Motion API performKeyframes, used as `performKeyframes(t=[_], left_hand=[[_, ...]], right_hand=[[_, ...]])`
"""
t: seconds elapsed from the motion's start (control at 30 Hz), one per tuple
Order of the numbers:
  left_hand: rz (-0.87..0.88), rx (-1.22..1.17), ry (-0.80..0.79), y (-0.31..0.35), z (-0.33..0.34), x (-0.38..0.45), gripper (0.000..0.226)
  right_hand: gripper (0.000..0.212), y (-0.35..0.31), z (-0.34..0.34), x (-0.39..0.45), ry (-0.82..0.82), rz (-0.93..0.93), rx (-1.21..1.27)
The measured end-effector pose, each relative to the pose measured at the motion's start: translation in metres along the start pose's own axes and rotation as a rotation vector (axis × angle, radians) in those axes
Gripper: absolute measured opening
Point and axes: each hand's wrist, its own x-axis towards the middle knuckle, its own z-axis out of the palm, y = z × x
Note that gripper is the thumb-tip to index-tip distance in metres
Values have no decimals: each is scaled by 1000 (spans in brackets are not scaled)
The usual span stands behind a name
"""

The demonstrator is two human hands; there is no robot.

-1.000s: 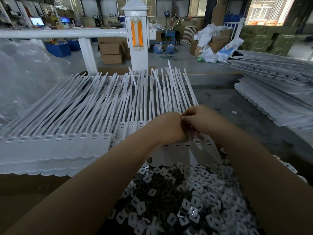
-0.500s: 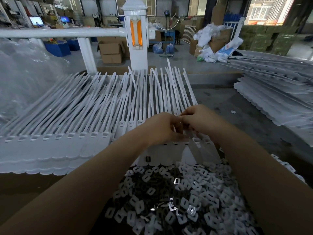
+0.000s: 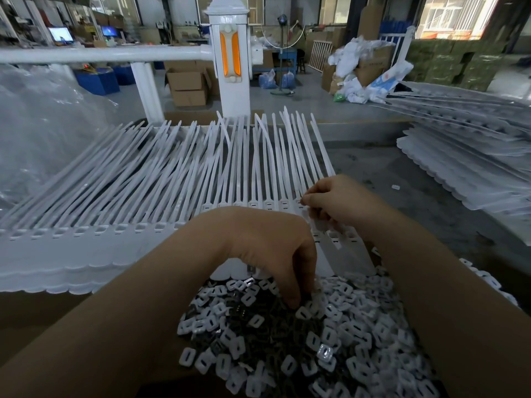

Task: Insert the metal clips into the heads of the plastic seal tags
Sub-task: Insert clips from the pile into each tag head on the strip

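White plastic seal tags (image 3: 161, 193) lie side by side in a fanned row, their heads (image 3: 138, 227) toward me and their straps pointing away. In front of me is a pile of metal clips (image 3: 287, 343), small rectangular pieces with a slot. My left hand (image 3: 267, 248) points down into the top of that pile, fingertips among the clips; whether it holds one is hidden. My right hand (image 3: 339, 202) is at the right end of the row, fingers curled and pinching a tag head (image 3: 300, 203).
More stacked seal tags (image 3: 465, 173) lie on the grey table at the right. A clear plastic bag (image 3: 43, 133) bulges at the left. A white rail and post (image 3: 230, 70) stand behind the row. Brown cardboard (image 3: 43, 317) borders the clip pile at left.
My left hand has drawn back from the tag heads and dropped down into the clip pile. My right hand stays at the right end of the row.
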Motion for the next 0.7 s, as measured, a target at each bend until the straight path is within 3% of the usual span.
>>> performKeyframes(t=[0.2, 0.4, 0.7], left_hand=[[-30, 14, 23, 4, 0, -2, 12], [-70, -178, 42, -6, -6, -8, 12], [-97, -629, 443, -31, -10, -2, 10]], right_hand=[[12, -3, -2, -4, 15, -33, -16], [12, -14, -5, -10, -72, -99, -104], [9, -24, -18, -14, -170, -94, -257]])
